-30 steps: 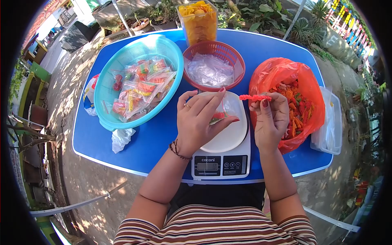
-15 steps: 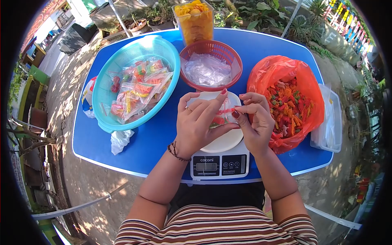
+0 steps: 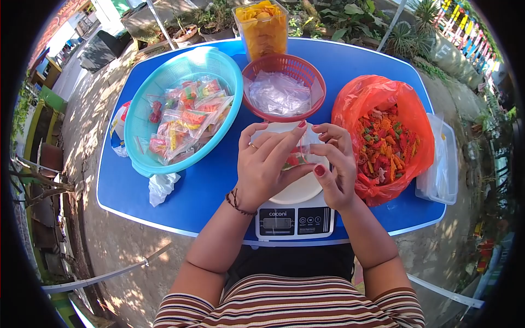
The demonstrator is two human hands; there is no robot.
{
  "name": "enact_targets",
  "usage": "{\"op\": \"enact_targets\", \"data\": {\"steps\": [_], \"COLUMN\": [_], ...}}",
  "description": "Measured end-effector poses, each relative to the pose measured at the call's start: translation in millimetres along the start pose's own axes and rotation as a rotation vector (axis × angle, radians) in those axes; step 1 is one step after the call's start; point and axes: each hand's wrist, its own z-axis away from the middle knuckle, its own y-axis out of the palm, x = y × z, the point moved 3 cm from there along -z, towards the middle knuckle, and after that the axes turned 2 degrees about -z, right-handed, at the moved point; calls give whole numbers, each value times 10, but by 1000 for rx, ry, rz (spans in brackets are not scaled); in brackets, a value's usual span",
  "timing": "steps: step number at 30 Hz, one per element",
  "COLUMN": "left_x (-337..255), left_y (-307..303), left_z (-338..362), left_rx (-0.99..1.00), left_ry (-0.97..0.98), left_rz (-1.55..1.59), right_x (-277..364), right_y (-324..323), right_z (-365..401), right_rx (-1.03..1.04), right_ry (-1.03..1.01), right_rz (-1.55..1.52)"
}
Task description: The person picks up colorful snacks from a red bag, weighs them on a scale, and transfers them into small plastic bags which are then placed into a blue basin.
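Note:
Above the round plate of a white kitchen scale, my left hand holds a small clear plastic bag with red and green pieces in it, partly hidden by the fingers. Its thumb and fingers close round the bag. My right hand is at the bag's right side, its fingers curled and spread apart, the thumb separate from the index finger; nothing shows held in it. To the right, a red plastic bag holds many orange, red and green pieces. A turquoise basket at the left contains several filled clear bags.
A red basket with clear empty bags stands behind the scale. Behind it is a clear container of orange chips. A clear plastic box lies at the right edge of the blue table. Crumpled white plastic lies at left.
My right thumb and index finger have come apart and opened away from the small bag's edge. My left hand stays almost in place with the bag.

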Motion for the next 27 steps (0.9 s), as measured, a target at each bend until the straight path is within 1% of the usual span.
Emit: {"op": "enact_targets", "data": {"steps": [3,6,9,12,15,18,21,24,27], "left_x": [18,-13,-8,41,95,108,115,109,143], "left_y": [11,-56,-80,-33,11,6,3,48,65], "left_z": [22,-63,-82,-29,21,12,-7,7,29], "left_rx": [12,51,45,33,17,-48,-41,2,-1], "left_ry": [-7,-34,-71,-190,-163,-173,-206,-356,-283], "left_rz": [-8,143,280,390,345,329,360,460,405], "right_x": [46,-57,-33,-38,-32,-74,-120,-75,-62], "right_y": [63,54,27,12,110,72,27,14,13], "right_z": [-12,67,39,37,65,67,60,46,42], "right_rx": [-48,-72,-164,-182,-315,-227,-149,-161,-178], "right_ry": [11,27,18,38,162,168,123,109,80], "right_rz": [-53,-131,-133,-156,-367,-154,-139,-82,-56]}}
